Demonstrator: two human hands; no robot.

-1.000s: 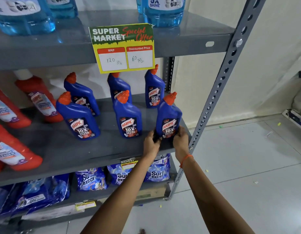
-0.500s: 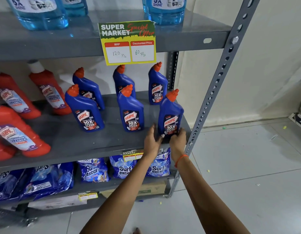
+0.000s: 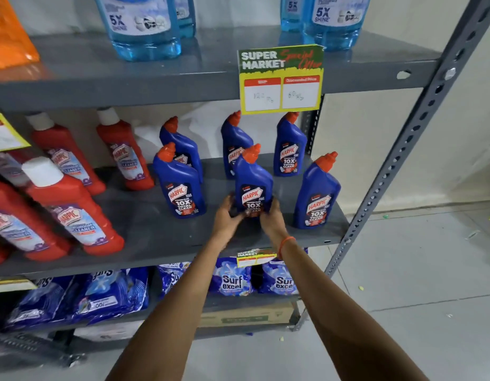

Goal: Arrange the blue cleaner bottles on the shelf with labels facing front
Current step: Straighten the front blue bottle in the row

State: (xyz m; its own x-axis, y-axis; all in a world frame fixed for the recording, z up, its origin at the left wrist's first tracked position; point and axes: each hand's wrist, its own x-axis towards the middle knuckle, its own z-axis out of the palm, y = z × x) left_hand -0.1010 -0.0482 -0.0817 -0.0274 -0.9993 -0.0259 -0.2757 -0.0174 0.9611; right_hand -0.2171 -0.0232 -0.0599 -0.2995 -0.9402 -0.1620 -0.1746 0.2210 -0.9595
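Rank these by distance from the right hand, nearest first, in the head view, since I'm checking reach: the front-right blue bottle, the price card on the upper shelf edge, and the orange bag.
1. Front-right blue bottle, just to the right of the right hand, same shelf.
2. Price card, above, on the upper shelf's edge.
3. Orange bag, far upper left, top shelf.

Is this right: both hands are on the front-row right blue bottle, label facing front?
Not quite. The head view shows the left hand and right hand around the base of the front-row middle blue bottle, label facing front. The right bottle stands untouched.
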